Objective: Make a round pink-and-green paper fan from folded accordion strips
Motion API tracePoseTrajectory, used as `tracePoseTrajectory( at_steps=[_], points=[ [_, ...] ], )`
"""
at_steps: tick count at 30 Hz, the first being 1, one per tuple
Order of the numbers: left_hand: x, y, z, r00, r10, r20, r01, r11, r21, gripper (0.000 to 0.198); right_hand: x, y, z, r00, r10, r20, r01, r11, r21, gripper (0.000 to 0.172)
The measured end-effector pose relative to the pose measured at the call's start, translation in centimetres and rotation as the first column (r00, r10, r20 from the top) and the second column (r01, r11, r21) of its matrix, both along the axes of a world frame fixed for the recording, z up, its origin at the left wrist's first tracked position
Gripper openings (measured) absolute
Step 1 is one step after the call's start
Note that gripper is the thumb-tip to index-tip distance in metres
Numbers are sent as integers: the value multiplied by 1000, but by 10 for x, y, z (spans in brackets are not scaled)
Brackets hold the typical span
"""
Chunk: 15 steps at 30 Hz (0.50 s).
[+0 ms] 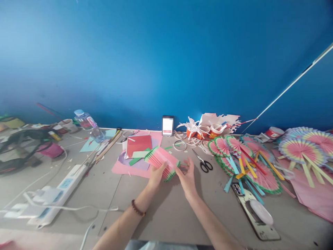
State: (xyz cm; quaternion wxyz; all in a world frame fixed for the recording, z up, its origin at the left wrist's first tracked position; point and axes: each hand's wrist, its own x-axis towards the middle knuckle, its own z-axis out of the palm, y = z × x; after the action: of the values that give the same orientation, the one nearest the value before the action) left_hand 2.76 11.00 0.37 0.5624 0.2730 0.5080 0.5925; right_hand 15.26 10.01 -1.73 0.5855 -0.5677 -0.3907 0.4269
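Just below the frame's centre, pleated pink paper [166, 157], likely light and easily creased, sits grasped by the left hand [156, 175] on its folds and the right hand [188, 177] at its green edge, seemingly its surest holds.

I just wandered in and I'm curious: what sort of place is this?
Probably a craft workspace: the left hand holds a pleated sheet, scissors lie on the table, and paper fans are gathered at the right.
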Motion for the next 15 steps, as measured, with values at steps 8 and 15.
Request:
tracePoseTrajectory(
  at_steps=[8,15],
  points=[
    [0,-1,0,996,-87,12,86,994,65,31,9,0,17,904,200,378,-275,948,157,16],
    [-3,0,2,989,-132,60,129,990,50,27,7,-2,19,890,196,411,-282,946,159,21]
  ],
)
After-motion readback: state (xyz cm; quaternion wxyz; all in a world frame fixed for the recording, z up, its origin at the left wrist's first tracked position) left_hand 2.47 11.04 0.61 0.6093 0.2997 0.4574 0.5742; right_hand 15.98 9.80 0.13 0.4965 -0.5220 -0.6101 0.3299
